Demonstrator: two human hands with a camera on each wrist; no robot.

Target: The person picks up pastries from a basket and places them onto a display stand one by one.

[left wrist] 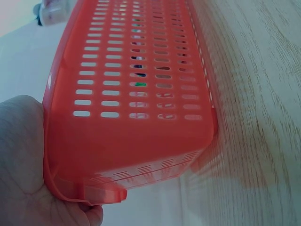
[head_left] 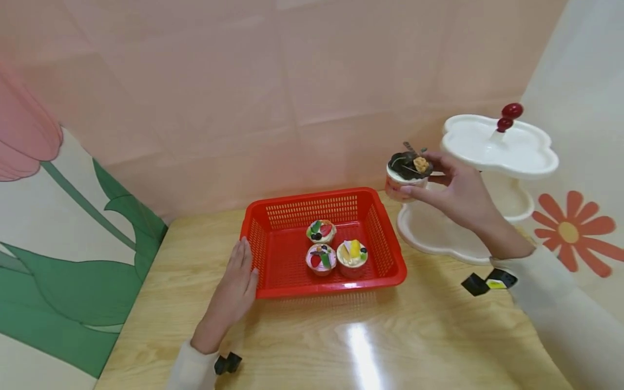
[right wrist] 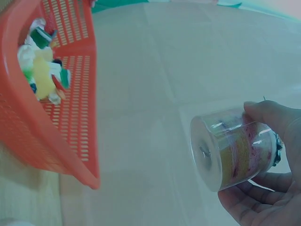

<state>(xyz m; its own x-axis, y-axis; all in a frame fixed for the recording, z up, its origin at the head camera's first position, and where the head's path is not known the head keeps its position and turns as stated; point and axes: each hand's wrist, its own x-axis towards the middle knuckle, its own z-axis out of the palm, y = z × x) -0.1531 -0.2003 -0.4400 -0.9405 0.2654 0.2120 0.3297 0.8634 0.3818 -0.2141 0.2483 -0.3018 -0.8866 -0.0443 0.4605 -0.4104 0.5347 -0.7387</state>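
Note:
My right hand [head_left: 460, 189] pinches a clear cup of layered cake [head_left: 401, 189] between thumb and fingers, up in the air right of the red basket [head_left: 331, 288]. Dark cream, a nut-like piece and a stick top it. The right wrist view shows the cup [right wrist: 240, 153] tipped on its side, its layers visible through the wall. My left hand [head_left: 235, 290] lies along the basket's left rim with straight fingers. Inside the basket sit three decorated cake cups: one with green and red toppings [head_left: 321, 231], a pinkish one [head_left: 321, 259], and one with a yellow piece [head_left: 352, 253].
A white tiered stand [head_left: 492, 149] with cloud-shaped plates and a red knob [head_left: 512, 111] stands at the right, close behind my right hand. The basket is on a wooden table [head_left: 312, 346]. A pinkish backdrop [head_left: 195, 108] rises behind the table.

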